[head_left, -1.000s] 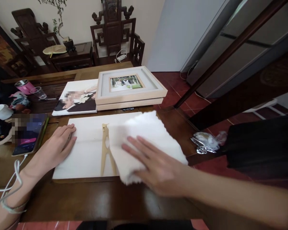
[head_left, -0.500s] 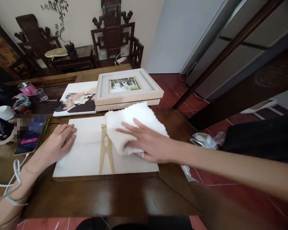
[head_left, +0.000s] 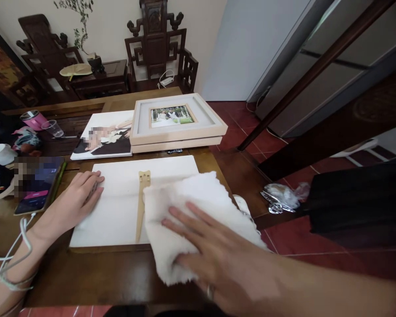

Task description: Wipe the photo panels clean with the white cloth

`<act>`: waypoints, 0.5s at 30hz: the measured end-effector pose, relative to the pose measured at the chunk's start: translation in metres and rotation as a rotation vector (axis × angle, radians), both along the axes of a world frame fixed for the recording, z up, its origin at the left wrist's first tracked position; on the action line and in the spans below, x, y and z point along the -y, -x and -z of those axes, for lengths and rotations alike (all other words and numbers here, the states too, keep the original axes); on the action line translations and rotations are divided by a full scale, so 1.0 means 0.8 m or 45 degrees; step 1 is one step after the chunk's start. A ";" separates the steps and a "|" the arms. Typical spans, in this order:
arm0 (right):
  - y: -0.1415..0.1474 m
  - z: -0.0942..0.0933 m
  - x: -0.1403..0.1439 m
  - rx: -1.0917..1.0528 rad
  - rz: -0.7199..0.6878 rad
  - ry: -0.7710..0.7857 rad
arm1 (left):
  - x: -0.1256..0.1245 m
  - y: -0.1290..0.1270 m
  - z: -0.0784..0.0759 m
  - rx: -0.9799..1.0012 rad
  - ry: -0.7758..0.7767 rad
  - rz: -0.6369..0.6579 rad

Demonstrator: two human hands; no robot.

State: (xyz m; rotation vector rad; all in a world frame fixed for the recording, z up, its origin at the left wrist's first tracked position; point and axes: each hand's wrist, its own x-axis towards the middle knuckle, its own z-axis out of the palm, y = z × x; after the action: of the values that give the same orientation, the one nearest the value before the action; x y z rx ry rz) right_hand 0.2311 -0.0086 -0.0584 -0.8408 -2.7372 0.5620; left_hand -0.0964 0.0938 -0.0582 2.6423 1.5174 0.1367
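Note:
A flat white panel lies on the dark wooden table, with a pale gold, two-legged stand piece along its middle. My left hand rests at the panel's left edge, its fingers curled over the edge. Under my right hand is a white cloth with a ragged edge; the fingers press on it and the thumb is tucked into a fold. The cloth covers the panel's right part and one leg of the stand piece, and hangs past the panel's front edge.
Behind the panel are stacked light-wood picture frames and a photo print panel. A phone with a white cable, a pink cup and a clear plastic cup stand left. A clear plastic wrapper lies right.
My right hand has drawn the cloth towards me, over the panel's front edge. The panel's far right corner and the stand piece's top now show more. My left hand stays at the left edge.

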 end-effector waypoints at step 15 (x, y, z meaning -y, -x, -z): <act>-0.009 -0.018 -0.085 0.118 0.114 0.126 | -0.004 0.011 0.009 -0.001 -0.056 0.053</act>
State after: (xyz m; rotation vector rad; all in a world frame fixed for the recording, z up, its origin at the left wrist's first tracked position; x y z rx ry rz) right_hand 0.2385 0.0591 -0.0441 -1.0317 -2.7569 0.6607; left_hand -0.1054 0.0973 -0.0653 2.7061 1.4749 0.1677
